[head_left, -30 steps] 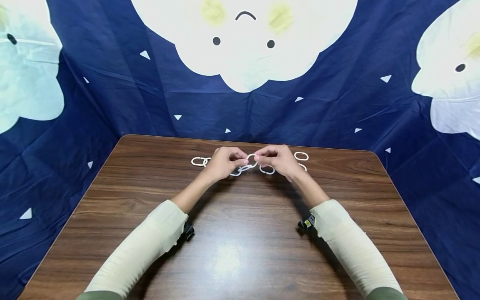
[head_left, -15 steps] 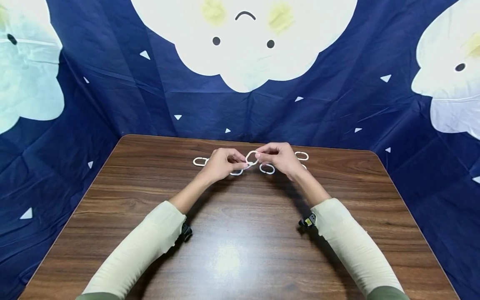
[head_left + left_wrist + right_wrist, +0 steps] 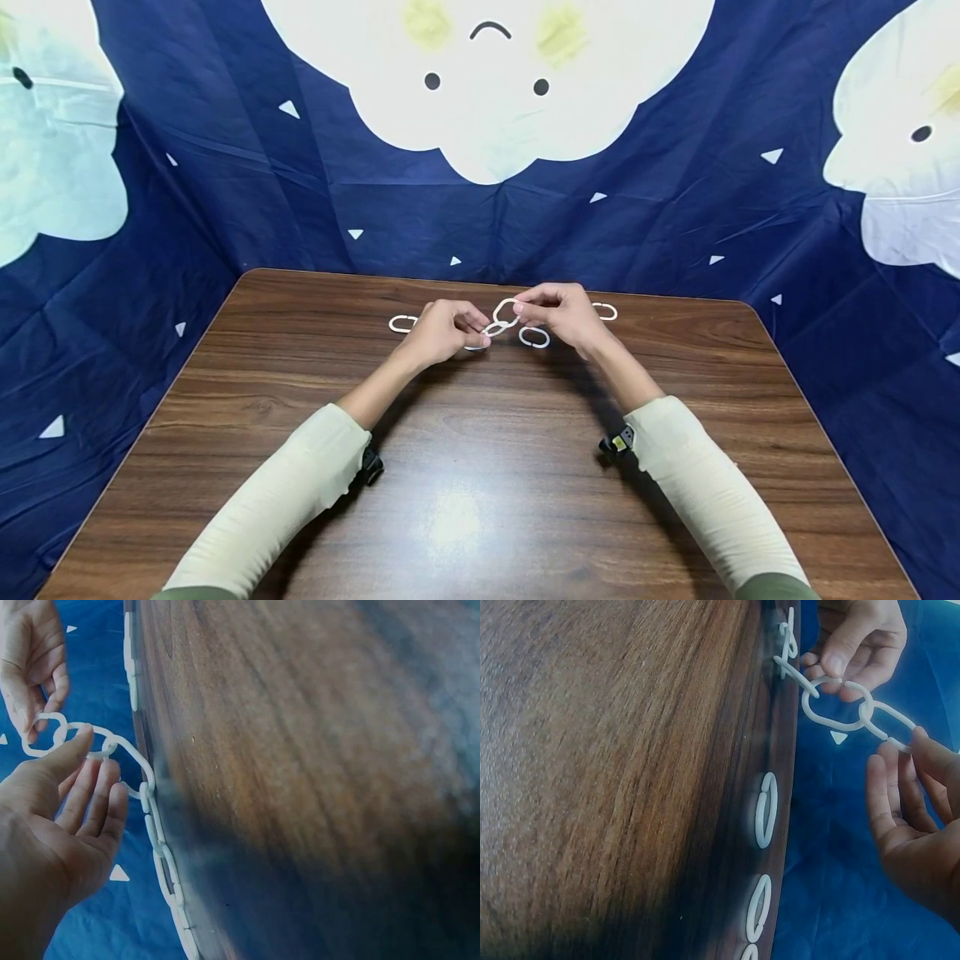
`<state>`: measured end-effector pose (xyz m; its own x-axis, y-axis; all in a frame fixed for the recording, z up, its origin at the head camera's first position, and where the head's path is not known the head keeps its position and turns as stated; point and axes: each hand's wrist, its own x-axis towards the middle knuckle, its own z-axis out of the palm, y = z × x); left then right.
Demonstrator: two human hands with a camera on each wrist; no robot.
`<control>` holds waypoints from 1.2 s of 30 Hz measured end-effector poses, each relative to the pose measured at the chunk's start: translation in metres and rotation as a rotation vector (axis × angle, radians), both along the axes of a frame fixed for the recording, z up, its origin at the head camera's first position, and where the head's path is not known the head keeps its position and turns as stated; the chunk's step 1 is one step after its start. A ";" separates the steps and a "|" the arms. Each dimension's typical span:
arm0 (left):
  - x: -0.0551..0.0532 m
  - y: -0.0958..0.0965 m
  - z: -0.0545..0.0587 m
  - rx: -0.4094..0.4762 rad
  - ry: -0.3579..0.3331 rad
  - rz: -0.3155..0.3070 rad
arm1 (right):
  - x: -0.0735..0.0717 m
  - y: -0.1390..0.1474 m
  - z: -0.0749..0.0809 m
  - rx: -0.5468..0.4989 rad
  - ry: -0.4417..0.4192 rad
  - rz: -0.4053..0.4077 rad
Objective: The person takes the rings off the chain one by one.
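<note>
Both hands (image 3: 558, 315) slightly higher, chain (image 3: 495, 325) lifted.

On the table (image 3: 480, 500), loose links (image 3: 534, 337) lie right of the chain (image 3: 495, 325).

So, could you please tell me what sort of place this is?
Probably a makeshift recording booth: a wooden table enclosed by a navy cloud-print cloth backdrop, with white plastic links laid out on the table.
</note>
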<state>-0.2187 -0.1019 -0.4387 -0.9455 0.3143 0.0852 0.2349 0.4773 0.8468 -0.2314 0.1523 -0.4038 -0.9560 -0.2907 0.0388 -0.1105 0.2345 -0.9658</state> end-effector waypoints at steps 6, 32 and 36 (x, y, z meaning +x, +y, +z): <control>0.000 0.000 0.000 -0.028 -0.015 0.004 | 0.001 0.001 0.000 0.000 -0.009 -0.010; -0.001 0.001 -0.003 -0.114 0.019 0.015 | -0.002 0.006 -0.004 -0.017 -0.046 -0.032; -0.001 0.001 -0.003 -0.105 0.030 0.012 | -0.002 0.008 -0.005 -0.020 -0.051 -0.037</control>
